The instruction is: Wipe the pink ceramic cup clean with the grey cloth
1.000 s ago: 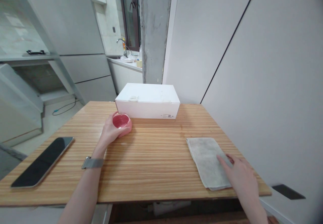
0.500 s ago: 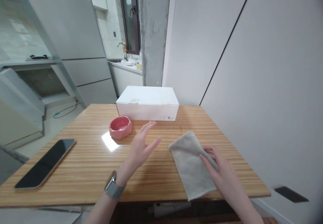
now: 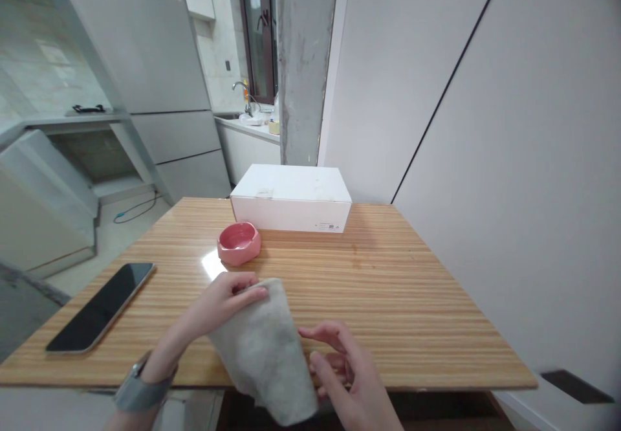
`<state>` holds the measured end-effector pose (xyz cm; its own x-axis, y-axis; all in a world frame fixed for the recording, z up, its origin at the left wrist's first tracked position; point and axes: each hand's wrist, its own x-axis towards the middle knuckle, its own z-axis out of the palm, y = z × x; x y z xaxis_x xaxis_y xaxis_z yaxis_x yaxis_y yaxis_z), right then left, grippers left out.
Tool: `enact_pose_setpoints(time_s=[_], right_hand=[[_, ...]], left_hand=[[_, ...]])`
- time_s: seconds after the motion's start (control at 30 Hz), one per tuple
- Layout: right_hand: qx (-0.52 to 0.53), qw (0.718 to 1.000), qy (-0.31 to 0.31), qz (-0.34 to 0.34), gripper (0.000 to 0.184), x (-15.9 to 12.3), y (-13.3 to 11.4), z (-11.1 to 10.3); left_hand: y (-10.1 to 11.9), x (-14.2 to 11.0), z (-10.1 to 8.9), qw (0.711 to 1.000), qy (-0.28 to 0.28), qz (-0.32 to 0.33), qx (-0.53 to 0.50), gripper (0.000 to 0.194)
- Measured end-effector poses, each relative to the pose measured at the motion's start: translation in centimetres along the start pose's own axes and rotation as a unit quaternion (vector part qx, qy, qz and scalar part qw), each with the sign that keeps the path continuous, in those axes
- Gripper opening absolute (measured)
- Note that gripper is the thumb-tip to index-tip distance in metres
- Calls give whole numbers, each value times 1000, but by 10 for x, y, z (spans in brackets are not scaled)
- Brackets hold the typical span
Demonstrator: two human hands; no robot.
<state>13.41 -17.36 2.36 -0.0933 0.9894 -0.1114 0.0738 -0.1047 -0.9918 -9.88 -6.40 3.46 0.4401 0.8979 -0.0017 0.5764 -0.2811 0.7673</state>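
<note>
A folded grey cloth (image 3: 272,353) hangs partly over the table's front edge, its upper end gripped by my left hand (image 3: 226,305). The thumb lies on top of the cloth while the fingers curl behind it. Close beside the cloth's right edge is my right hand (image 3: 347,369), thumb and forefinger apart; its lower fingers are bent and partly hidden. Beyond the left hand, a pink bowl (image 3: 239,243) stands upright on the wooden table (image 3: 388,301).
A white box (image 3: 291,214) sits at the back of the table, just behind the bowl. On the left lies a dark phone (image 3: 101,308). A white wall (image 3: 485,191) borders the right side.
My left hand has let go of the bowl and taken hold of the cloth. The cloth has moved from the right side to the front middle, and my right hand came left with it.
</note>
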Motion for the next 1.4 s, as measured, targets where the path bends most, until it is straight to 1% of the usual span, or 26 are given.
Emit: enact_pose_setpoints(time_s=[0.03,0.07,0.13,0.2,0.27,0.33,0.4,0.47,0.53,0.57,0.63,0.7,0.77,0.83,0.93,1.03,1.1,1.17,1.27,1.33,1.4], right_hand=[[10,1000,-4,16,42,0,2,1],[16,1000,-5,26,44,1,5,0],[18,999,3,33,47,4,11,-4],[19,999,14,33,47,7,20,-11],[22,999,15,31,47,10,29,-20],[21,999,9,28,45,14,37,-28],[21,999,8,28,44,17,44,-34],[26,999,12,29,43,21,50,-38],[34,999,13,32,43,24,53,-39],[39,999,12,33,43,25,55,-40],[46,998,16,35,44,27,56,-39],[53,998,24,36,44,28,56,-39],[58,997,28,36,45,29,54,-39],[64,997,30,36,45,28,53,-39],[70,996,37,33,47,29,54,-39],[53,997,44,30,46,30,57,-40],[22,998,47,23,45,31,59,-42],[-15,998,53,9,44,32,59,-45],[-81,993,75,-28,39,34,57,-50],[-145,982,103,-68,34,36,55,-51],[-222,959,126,-120,28,39,52,-48]], left_hand=[[-13,2,-12,1000,-21,-6,21,42],[-25,4,-23,998,-28,-12,46,42],[-43,9,-40,993,-19,-25,110,42],[-48,10,-52,986,-4,-38,165,41],[-42,4,-61,983,3,-45,180,40],[-30,-10,-70,988,-6,-45,147,39],[-21,-28,-80,995,-26,-48,80,36],[-19,-45,-91,998,-30,-56,5,32],[-25,-54,-100,997,-18,-64,-35,31],[-30,-54,-104,997,-13,-66,-36,31],[-44,-45,-107,998,-27,-64,-1,32],[-61,-29,-102,996,-46,-60,57,34],[-77,-11,-90,991,-33,-57,113,35],[-89,1,-75,990,-10,-35,138,34],[-97,9,-52,985,29,20,170,34],[-97,10,-37,965,80,45,246,34],[-94,8,-33,946,116,43,299,35],[-88,3,-32,924,151,38,349,35],[-67,-9,-31,893,208,37,397,32],[-46,-17,-22,889,240,44,387,27],[-23,-21,-3,902,256,51,344,21]])
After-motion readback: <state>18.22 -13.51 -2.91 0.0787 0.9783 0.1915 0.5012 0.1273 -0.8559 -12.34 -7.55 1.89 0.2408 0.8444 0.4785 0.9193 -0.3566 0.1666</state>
